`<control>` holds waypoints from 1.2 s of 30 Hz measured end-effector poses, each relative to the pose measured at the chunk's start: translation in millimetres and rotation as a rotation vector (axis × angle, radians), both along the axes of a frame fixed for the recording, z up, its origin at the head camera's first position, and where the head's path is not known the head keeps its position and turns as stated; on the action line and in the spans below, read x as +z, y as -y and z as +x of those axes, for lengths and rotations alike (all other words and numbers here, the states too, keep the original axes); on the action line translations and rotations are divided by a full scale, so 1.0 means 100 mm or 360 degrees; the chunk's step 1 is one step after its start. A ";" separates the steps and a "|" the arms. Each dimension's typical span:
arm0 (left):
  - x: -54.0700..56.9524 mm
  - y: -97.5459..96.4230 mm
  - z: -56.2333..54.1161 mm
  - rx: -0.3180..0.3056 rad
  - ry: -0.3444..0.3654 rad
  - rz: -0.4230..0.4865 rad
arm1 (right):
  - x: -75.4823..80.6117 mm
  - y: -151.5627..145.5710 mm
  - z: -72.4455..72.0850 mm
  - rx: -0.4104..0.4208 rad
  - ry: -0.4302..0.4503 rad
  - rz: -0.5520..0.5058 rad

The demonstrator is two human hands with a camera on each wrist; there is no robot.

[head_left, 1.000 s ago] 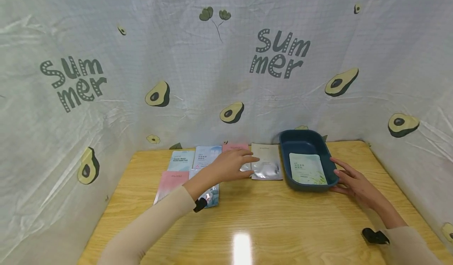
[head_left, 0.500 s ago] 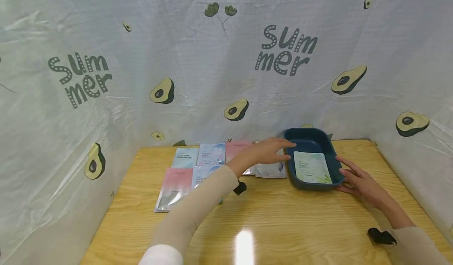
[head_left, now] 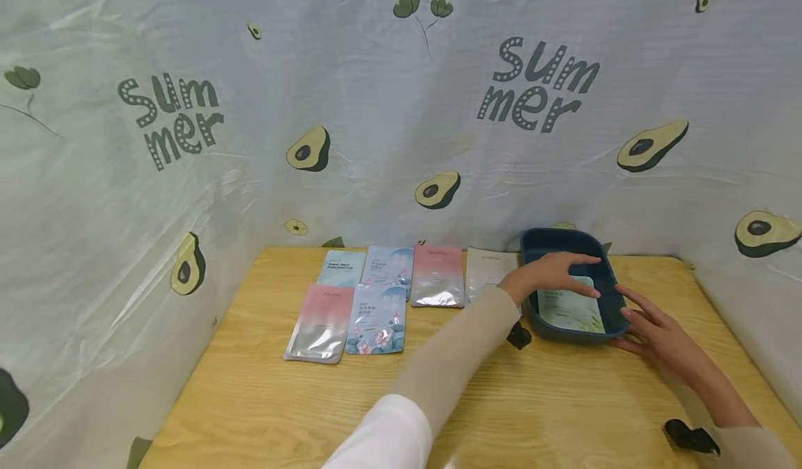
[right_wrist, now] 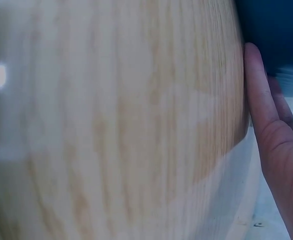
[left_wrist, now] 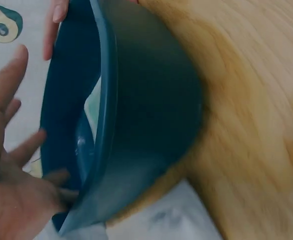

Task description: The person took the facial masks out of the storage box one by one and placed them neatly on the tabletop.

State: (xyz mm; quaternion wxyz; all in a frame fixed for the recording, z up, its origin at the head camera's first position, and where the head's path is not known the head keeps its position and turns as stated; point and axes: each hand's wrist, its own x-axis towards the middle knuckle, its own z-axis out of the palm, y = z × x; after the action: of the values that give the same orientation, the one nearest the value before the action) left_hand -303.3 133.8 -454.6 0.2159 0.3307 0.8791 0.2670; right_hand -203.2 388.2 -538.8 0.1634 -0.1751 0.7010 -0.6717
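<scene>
A dark blue plastic bin (head_left: 541,241) stands at the back right of the table, with a pale green sheet mask packet (head_left: 567,316) lying in it. My left hand (head_left: 556,272) is over the bin with its fingers spread and holds nothing. In the left wrist view that hand (left_wrist: 16,195) appears at the bin's rim (left_wrist: 106,75), fingers apart. My right hand (head_left: 658,337) touches the bin's right side with extended fingers. The right wrist view shows this hand (right_wrist: 279,135) with its fingertips against the blue wall.
Left of the bin lie a silver packet (head_left: 489,268), a pink packet (head_left: 438,281), a blue packet (head_left: 388,264) and a light blue packet (head_left: 341,268). Another pink packet (head_left: 321,319) and a flowered blue packet (head_left: 377,323) lie in front. A printed curtain (head_left: 376,107) surrounds the wooden table (head_left: 282,406).
My left hand has moved right from above the pink packet, past the silver one, to over the bin. My right hand stays at the bin's side. The head view has shifted slightly.
</scene>
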 end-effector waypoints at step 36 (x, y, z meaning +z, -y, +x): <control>-0.13 -0.18 0.00 0.0521 -0.0058 -0.0011 | 0.02 0.00 0.01 0.0004 0.0040 -0.0072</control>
State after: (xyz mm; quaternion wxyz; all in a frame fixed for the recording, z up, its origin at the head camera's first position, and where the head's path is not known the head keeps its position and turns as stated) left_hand -303.2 151.4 -467.7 0.1547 0.1872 0.9258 0.2895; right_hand -202.7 388.2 -536.8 0.1692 -0.1711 0.6833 -0.6893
